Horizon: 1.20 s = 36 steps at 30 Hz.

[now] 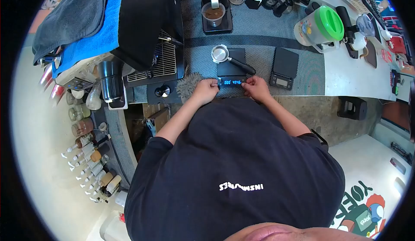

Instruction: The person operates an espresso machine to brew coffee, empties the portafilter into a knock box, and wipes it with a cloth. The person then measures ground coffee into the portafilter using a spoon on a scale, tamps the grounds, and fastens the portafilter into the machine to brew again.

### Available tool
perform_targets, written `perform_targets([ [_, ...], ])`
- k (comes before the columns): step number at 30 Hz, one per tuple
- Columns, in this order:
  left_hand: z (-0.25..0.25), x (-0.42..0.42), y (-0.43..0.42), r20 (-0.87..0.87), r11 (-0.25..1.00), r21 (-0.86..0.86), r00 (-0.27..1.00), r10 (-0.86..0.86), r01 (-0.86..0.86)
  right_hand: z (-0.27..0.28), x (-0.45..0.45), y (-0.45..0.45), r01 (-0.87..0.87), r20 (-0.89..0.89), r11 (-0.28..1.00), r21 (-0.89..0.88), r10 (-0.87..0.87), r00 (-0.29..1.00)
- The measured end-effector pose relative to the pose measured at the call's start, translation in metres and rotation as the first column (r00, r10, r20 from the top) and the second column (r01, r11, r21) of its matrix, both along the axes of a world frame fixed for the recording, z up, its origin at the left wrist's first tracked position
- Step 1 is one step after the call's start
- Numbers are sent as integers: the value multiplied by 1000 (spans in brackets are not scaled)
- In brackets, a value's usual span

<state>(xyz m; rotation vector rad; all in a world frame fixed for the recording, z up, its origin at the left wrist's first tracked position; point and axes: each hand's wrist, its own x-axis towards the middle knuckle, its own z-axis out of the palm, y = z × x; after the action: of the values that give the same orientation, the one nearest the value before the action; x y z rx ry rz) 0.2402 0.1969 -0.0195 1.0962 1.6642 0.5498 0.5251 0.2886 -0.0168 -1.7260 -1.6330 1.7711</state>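
A black digital scale (231, 71) with a lit blue display lies on the mat before me. On it rests a portafilter (220, 54), its metal basket at the left and its black handle slanting down to the right. My left hand (205, 90) touches the scale's front left corner, fingers closed against it. At the front right corner, just below the handle's end, my right hand (256, 88) has its fingers pinched on the scale's edge. A grey fluffy duster (188, 85) sits beside my left hand.
An espresso machine (140, 25) stands at the left. A grinder with a cup of grounds (213, 13) is at the back. A second scale (285, 64) lies to the right, below a green-lidded pitcher (330, 23).
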Motion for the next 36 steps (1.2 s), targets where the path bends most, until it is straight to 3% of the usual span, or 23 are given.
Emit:
perform_targets([
  [4,2,-3,4,-10,997,-35,998,-65,65,9,-4,8,-29,70,999,-21,30,997],
  [7,10,-4,3,125,992,-124,991,50,-35,8,0,16,-119,46,993,-12,119,992],
  [10,-1,-10,-4,169,993,-75,980,103,-91,59,10,54,-420,164,875,-239,463,871],
  [11,-3,-11,-7,182,991,-59,975,129,-120,68,10,66,-425,249,904,-44,422,871],
  [13,-6,-12,-11,233,976,-70,948,217,-206,83,11,86,-422,385,844,332,287,877],
  [16,-8,-14,-11,291,955,-115,910,296,-274,107,-8,107,-373,297,540,755,226,928],
  [19,-7,-16,-9,359,940,-146,869,342,-310,73,-7,124,-591,409,468,657,437,801],
  [22,-5,-22,-9,415,920,-173,821,392,-352,76,-6,122,-629,412,459,628,490,769],
  [28,-7,-28,-3,437,893,-227,779,450,-388,81,-22,84,-486,245,604,632,438,865],
  [36,-4,-33,-1,471,895,-251,761,445,-369,65,-32,70,-446,274,601,663,359,892],
])
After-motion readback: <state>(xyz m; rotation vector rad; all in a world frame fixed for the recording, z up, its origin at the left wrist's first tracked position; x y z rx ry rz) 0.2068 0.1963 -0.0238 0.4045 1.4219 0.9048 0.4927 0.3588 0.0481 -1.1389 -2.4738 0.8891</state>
